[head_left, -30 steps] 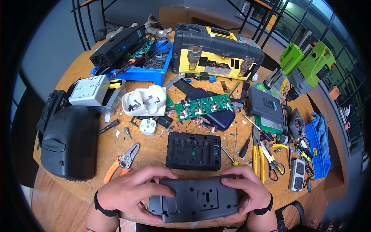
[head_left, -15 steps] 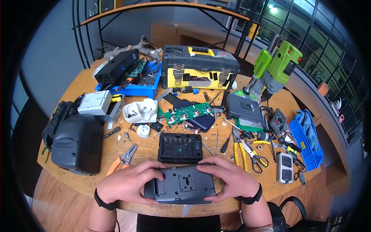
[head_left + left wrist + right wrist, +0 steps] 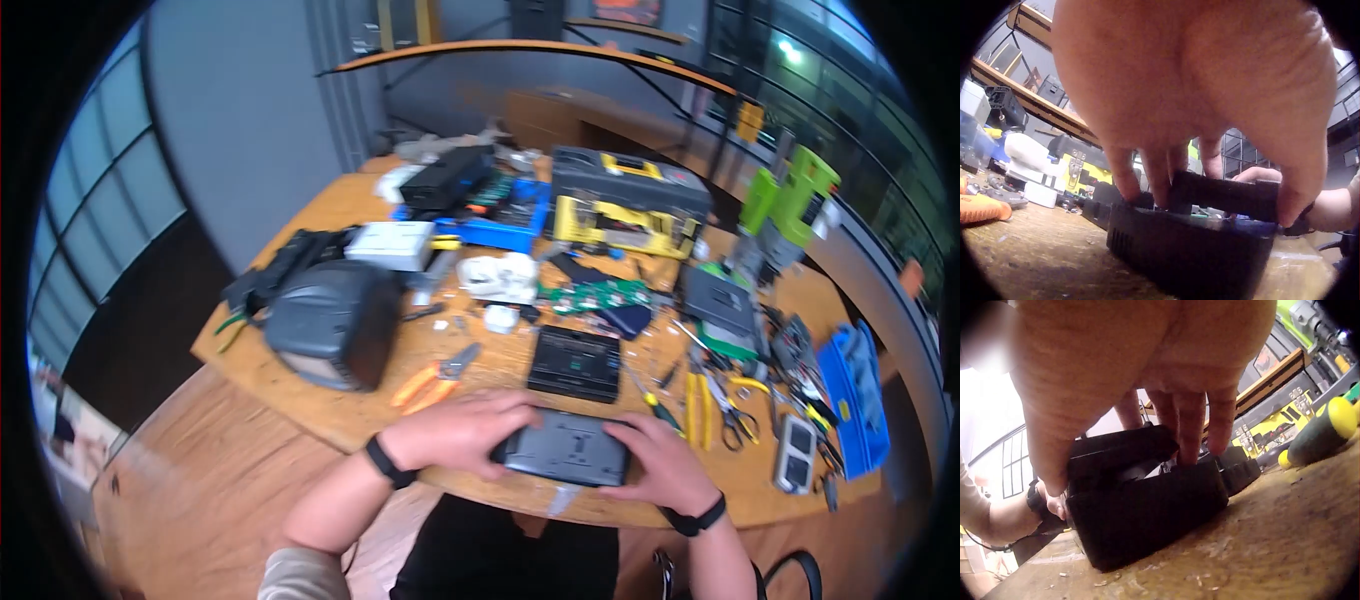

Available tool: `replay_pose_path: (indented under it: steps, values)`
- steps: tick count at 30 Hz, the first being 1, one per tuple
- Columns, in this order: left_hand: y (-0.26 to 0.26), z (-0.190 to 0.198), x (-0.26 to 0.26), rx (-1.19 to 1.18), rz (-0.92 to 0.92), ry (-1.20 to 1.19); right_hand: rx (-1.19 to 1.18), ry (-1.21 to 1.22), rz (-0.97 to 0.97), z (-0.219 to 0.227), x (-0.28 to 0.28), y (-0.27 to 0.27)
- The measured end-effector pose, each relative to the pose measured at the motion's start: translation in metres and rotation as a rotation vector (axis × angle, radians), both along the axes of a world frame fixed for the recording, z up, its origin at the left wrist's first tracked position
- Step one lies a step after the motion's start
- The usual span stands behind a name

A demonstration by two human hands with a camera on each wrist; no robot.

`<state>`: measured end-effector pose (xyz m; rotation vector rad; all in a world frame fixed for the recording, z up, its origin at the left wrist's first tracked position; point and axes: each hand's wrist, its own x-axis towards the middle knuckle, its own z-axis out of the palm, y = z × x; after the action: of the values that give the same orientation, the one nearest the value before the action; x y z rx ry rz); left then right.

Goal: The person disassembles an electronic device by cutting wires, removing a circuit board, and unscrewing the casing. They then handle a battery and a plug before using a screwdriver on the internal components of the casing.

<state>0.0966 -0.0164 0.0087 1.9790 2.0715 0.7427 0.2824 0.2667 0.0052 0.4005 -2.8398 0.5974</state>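
At the table's front edge, a black plastic cover point(image 3: 565, 447) with screw holes lies between both hands, its flat back upward. My left hand point(image 3: 462, 430) grips its left end, thumb at the near edge and fingers across the far side. The other end is held by my right hand point(image 3: 668, 462) in the same way. Both wrist views show the cover point(image 3: 1116, 453) over a deeper black housing point(image 3: 1147, 515) on the table, with a gap between them. A black case with an open compartment point(image 3: 575, 365) sits just beyond.
Orange-handled wire strippers point(image 3: 435, 380) lie to the left, by a bulky black casing point(image 3: 335, 322). On the right are yellow-handled pliers point(image 3: 698, 410), scissors point(image 3: 738, 425) and a screwdriver point(image 3: 1319, 434). A green circuit board point(image 3: 600, 296) and a toolbox point(image 3: 630, 205) stand farther back.
The head view has swung left and tilted up, so the table appears farther right and smaller. Both hands keep hold of the black cover near the table's front edge.
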Motion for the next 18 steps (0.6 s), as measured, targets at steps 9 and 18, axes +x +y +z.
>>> replay_pose_path:
  steps: [9,18]
  values:
    - [-0.003,-0.012,-0.003,0.066,0.03,0.012,-0.067,-0.028,-0.033,-0.004,0.001,-0.008]
    - [-0.003,-0.006,0.005,-0.019,0.075,0.014,-0.064,-0.109,-0.083,0.0,0.012,-0.014]
